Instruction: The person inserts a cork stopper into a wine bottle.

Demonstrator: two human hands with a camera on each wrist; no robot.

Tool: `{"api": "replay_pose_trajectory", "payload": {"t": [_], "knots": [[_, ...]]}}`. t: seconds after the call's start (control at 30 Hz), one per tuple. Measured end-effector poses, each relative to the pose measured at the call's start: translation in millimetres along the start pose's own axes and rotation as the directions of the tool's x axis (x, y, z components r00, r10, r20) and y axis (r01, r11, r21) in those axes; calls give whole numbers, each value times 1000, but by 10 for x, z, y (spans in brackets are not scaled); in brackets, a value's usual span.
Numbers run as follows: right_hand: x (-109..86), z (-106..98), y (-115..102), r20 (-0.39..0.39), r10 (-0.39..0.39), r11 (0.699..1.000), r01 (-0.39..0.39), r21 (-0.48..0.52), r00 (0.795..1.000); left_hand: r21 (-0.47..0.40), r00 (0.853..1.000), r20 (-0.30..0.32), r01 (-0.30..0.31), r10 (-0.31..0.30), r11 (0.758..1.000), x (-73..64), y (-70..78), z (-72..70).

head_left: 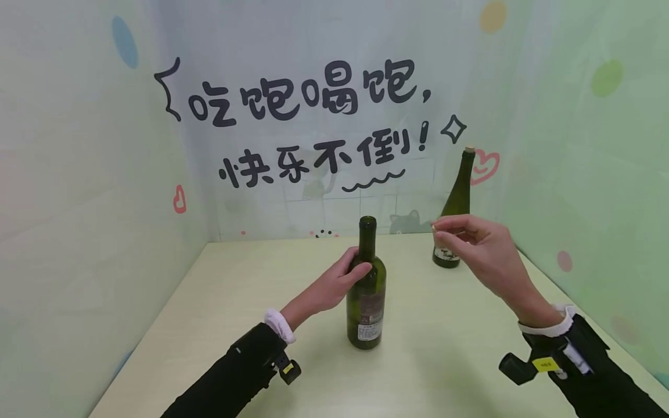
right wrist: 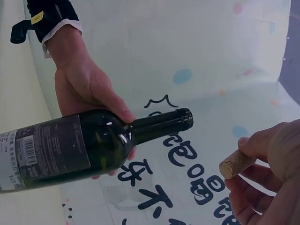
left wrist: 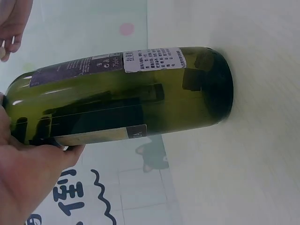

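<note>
A green glass wine bottle [head_left: 366, 313] with a dark label and a white sticker stands upright on the table. My left hand [head_left: 334, 281] grips it around the shoulder, just below the neck. Its mouth [right wrist: 187, 119] is uncorked in the right wrist view. Apart from the bottle, up and to its right, my right hand [head_left: 483, 249] pinches a cork [right wrist: 236, 163] between thumb and fingers. In the head view the cork is mostly hidden by the fingers. The left wrist view shows the lower part of the bottle [left wrist: 154, 93] with its labels.
Behind my right hand stands a second green bottle [head_left: 460, 186] with a cork in its mouth, partly covered by the hand. The pale table [head_left: 251, 273] meets a printed back wall [head_left: 324, 35] and side walls on both sides.
</note>
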State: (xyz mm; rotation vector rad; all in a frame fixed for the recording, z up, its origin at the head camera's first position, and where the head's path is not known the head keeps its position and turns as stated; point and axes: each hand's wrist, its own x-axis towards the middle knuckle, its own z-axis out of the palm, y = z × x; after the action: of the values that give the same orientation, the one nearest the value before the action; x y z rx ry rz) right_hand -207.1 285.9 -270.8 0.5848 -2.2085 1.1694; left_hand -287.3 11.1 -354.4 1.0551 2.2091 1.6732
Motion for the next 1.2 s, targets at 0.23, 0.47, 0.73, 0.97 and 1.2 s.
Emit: {"api": "replay_pose_trajectory", "payload": {"t": [0.23,0.47,0.73,0.97,1.2], "knots": [[77,36,-135,-26,-30,993,33,110,999,26,998,56,-8,7,1000,67,102,253],[154,77,-330,-46,-93,971,101,217,995,48,995,102,-21,16,999,21,223,364],[216,147,-515,-48,-164,945,171,279,985,54,989,150,-24,16,998,-47,243,399],[226,198,-584,-39,-205,938,208,277,978,65,984,174,-33,21,997,-95,251,399],[231,240,-567,-6,-219,940,213,267,976,77,983,182,-46,32,996,-137,272,381]]}}
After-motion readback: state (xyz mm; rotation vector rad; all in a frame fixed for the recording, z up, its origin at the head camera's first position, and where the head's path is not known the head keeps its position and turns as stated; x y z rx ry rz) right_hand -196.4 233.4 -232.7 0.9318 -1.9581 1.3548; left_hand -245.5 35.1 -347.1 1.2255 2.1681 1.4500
